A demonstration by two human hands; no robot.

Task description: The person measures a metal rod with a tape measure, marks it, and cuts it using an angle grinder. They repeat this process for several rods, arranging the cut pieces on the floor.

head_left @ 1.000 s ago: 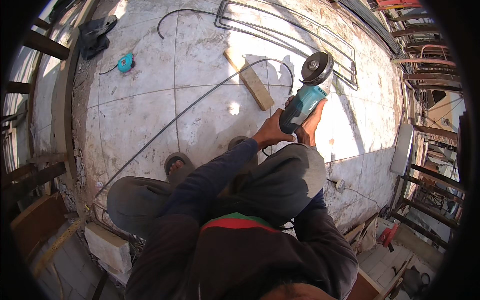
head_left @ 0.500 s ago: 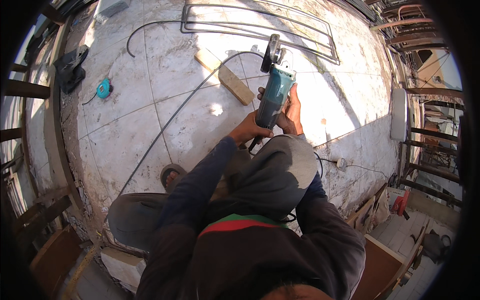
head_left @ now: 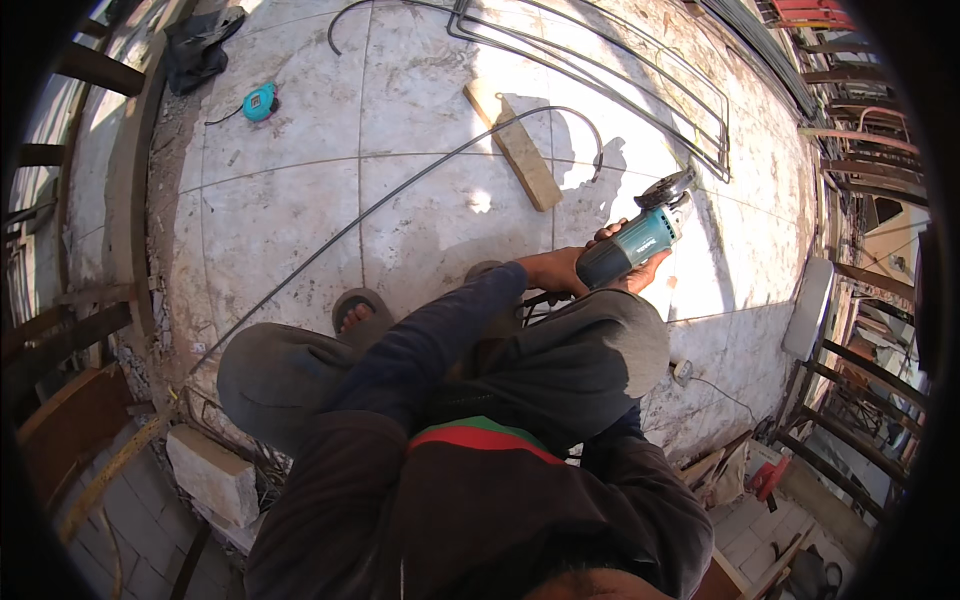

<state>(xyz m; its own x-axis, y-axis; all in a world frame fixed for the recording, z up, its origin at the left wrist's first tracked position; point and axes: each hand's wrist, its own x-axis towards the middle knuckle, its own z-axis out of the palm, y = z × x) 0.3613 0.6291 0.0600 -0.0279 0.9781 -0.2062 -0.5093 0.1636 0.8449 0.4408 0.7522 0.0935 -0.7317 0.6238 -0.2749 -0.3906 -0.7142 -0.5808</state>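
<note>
Above my right knee I hold a teal and black angle grinder (head_left: 632, 246), tilted so its disc (head_left: 668, 187) and guard point up and to the right. My left hand (head_left: 553, 271) is closed around the rear end of the body. My right hand (head_left: 648, 272) cradles the body from below, its fingers showing on one side and its palm on the other. A dark cord runs from the rear by my left wrist. Left of the grinder, a long thin rod (head_left: 375, 220) with a hooked end crosses a wooden block (head_left: 520, 155) on the floor.
Bent steel rod frames (head_left: 600, 70) lie ahead on the tiled floor. A teal tape measure (head_left: 260, 102) and a black bag (head_left: 197, 50) are at far left. A plug with cord (head_left: 683, 372) lies right of my knee; a pale block (head_left: 212, 475) sits behind left.
The grinder has swung to the right and tipped over that way, with both hands still on it. The view has shifted too, so floor items appear further right.
</note>
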